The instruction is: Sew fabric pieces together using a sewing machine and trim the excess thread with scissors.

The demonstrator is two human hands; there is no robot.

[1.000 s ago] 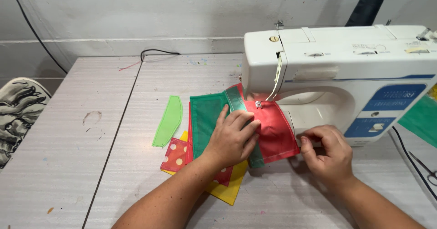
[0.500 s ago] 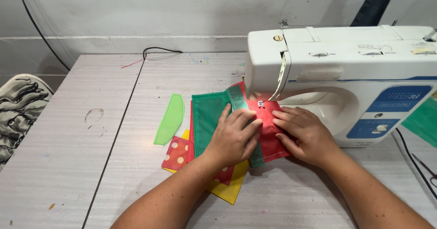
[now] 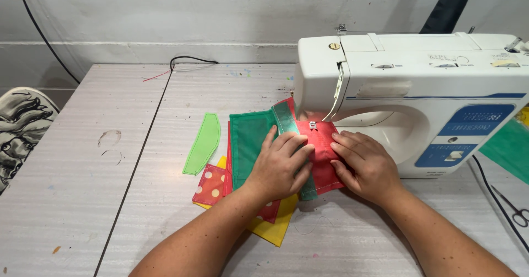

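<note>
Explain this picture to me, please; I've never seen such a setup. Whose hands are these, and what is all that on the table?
The view comes from a camera on a person's head, looking down at their own hands. A white sewing machine stands on a grey table. The left hand and right hand lie flat on a red fabric piece under the needle, holding it down rather than gripping it. Beside it lie a green fabric piece, a dotted red piece, a yellow piece and a light green curved strip. Small scissors lie at the right edge.
</note>
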